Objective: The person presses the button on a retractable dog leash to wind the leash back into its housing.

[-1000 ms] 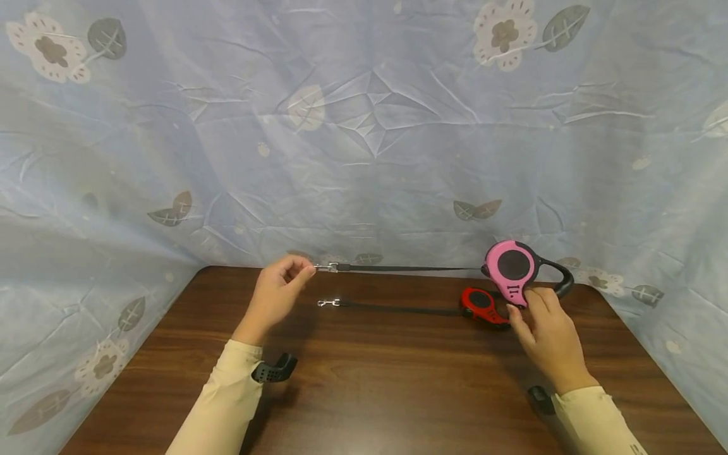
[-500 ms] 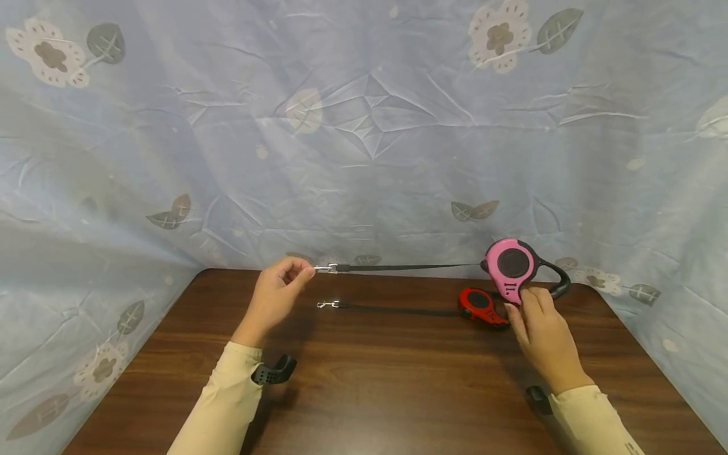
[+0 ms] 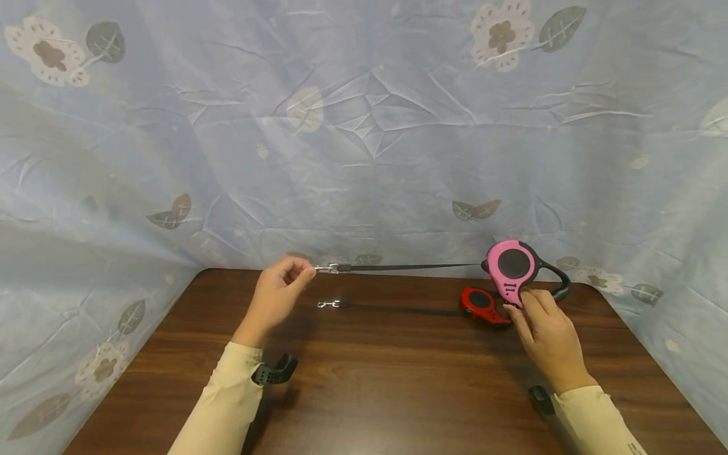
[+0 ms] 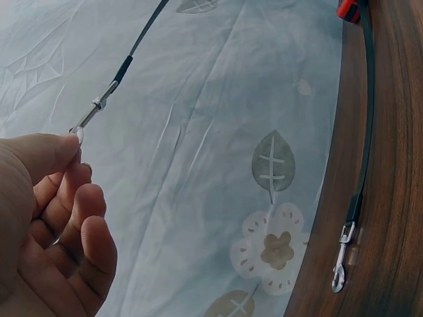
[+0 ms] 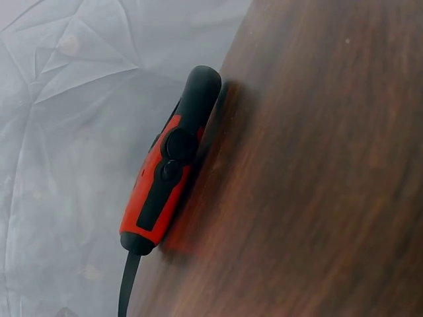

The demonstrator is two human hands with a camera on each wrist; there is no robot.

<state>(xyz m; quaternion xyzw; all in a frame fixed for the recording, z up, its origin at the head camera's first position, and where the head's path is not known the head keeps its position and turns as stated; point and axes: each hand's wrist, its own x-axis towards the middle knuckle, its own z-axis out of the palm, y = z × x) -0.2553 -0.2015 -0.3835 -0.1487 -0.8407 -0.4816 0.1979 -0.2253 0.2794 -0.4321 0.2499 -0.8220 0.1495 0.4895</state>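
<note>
In the head view my right hand [image 3: 548, 338] grips the handle of a pink and black retractable dog leash [image 3: 514, 264], held up above the table. Its black strap [image 3: 398, 266] runs out to the left, stretched nearly level. Thumb and forefinger of my left hand [image 3: 279, 294] pinch the end of the metal snap hook [image 4: 92, 111] on that strap. The other fingers are loosely curled in the left wrist view. Below lies a red and black retractable leash [image 3: 479, 305], its strap laid out along the table to a silver snap hook [image 4: 340, 261]. The right wrist view does not show my right hand.
The brown wooden table [image 3: 387, 385] meets a pale blue curtain [image 3: 364, 158] at its far edge. In the right wrist view the red leash [image 5: 158, 178] rests on the wood. Black bands [image 3: 274, 370] circle the wrists.
Almost nothing differs. The pink leash and both hands stay in place, with only slight shifts of the right hand and the whole view.
</note>
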